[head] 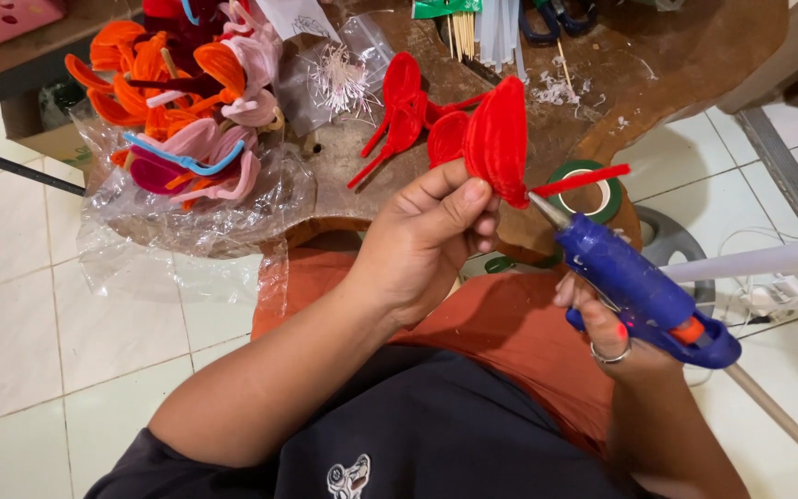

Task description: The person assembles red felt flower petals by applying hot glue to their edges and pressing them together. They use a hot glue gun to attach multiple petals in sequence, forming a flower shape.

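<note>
Head view shows our left hand [436,231] pinched tight on a fuzzy red petal made of bent pipe cleaner [499,139], holding it up over the brown wooden bench [667,55]. Our right hand [616,337] is wrapped around a blue glue gun [639,286] (its silver tip sits just at the bottom of the petal). More loose red petals [404,106] lie on the bench, with a pile of orange and pink ones [187,102] on clear plastic.

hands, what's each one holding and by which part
The left hand pinches the red petal bundle at its lower end. The right hand holds the blue glue gun by its handle.
</note>
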